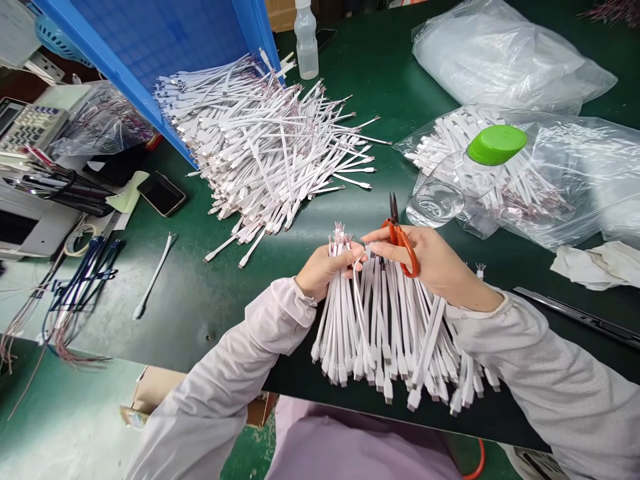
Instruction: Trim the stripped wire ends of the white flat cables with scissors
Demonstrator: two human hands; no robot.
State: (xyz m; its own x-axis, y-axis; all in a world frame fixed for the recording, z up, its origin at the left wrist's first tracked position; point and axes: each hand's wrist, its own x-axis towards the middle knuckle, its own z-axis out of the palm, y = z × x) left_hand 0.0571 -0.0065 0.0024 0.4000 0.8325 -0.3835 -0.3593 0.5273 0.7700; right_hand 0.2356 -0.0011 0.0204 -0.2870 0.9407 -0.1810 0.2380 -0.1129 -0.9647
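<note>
My left hand [327,268] is closed, pinching the wire end of a white USB cable [362,313] between thumb and finger. Orange-handled scissors [409,252] are held in my right hand [434,261], blades pointing up and away from me. The thumb and a fingertip of that hand meet the same cable end, close to the left fingertips; the exact contact is too small to make out. Beneath both hands a fanned row of white cables [395,333] lies along the table's front edge, plugs toward me. Some of their bared wire ends show beyond my left hand.
A large heap of white cables [270,147] spills from a blue bin [200,40]. To the right stand a green-capped bottle [497,145] and a clear bag of cables [545,180]. A phone [161,194], a single cable [154,277] and dark cables [83,283] lie left.
</note>
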